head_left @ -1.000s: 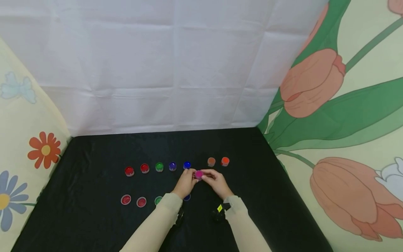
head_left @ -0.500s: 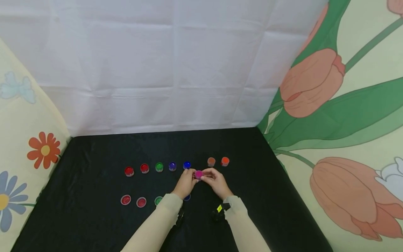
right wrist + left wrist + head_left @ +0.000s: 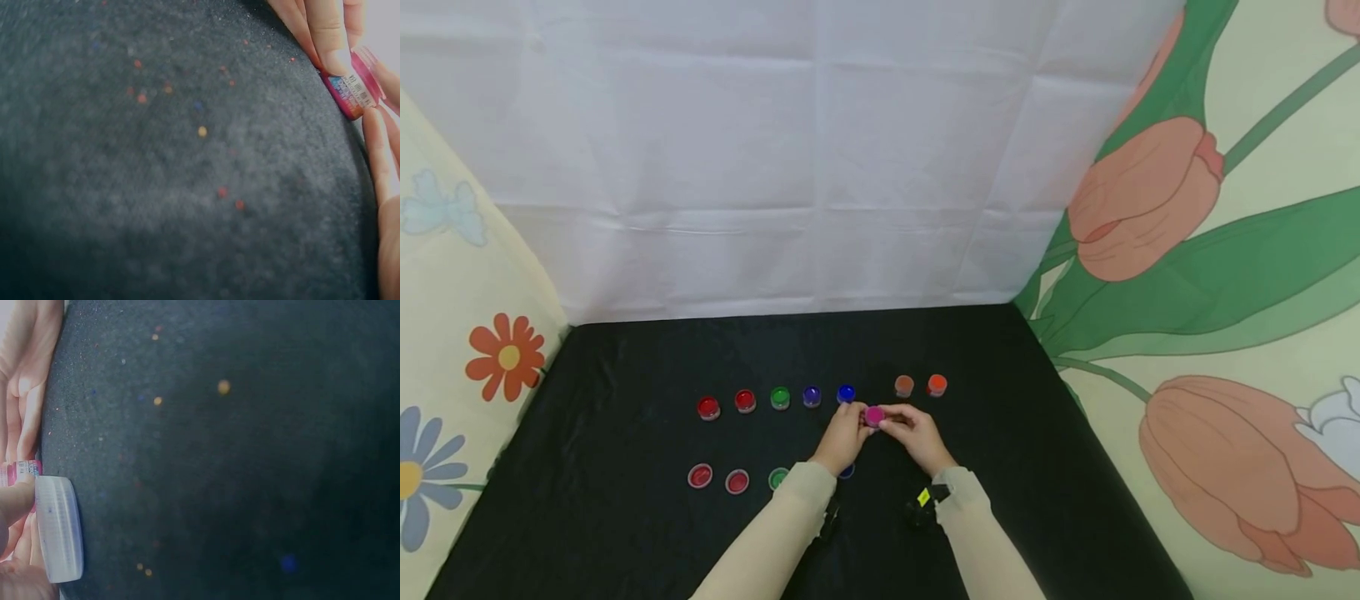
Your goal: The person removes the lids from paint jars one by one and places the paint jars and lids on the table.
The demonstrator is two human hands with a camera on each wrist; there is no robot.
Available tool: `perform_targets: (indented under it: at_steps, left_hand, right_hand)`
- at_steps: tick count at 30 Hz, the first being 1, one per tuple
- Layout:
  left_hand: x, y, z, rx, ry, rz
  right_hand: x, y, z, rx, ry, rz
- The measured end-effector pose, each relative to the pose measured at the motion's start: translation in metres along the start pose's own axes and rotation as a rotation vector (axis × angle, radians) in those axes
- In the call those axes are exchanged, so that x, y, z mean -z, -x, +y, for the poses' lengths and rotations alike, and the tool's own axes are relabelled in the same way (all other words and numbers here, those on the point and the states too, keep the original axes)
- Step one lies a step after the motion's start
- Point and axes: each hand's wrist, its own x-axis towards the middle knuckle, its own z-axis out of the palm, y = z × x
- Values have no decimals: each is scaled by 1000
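Observation:
In the head view a small pink jar [image 3: 874, 416] is held between both hands over the black cloth. My left hand [image 3: 841, 439] grips its left side, and my right hand [image 3: 917, 437] pinches it from the right. A barcode label on the pink jar [image 3: 356, 90] faces the right wrist camera, with fingertips at either end. Only part of the jar [image 3: 28, 467] shows in the left wrist view, beyond a thumb. Close by there is a translucent ribbed lid [image 3: 59, 528] on the cloth.
Behind the hands a row of small jars runs from a red jar [image 3: 708, 407] to an orange jar [image 3: 936, 385]. Nearer lie a red lid [image 3: 700, 476], another red lid [image 3: 737, 481] and a green lid [image 3: 777, 477]. The left arm partly covers a blue lid [image 3: 847, 471].

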Motion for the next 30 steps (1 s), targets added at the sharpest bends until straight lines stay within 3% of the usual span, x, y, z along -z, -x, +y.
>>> perform_targets:
  at_steps: [12, 22, 30]
  left_hand:
    - [1, 3, 2, 7, 3, -1]
    - [2, 2, 4, 12, 0, -1]
    - [2, 3, 4, 8, 2, 3]
  right_hand:
    - [1, 2, -5, 31, 115, -14]
    - [-1, -1, 2, 6, -29, -17]
    - [-1, -1, 3, 39, -10, -11]
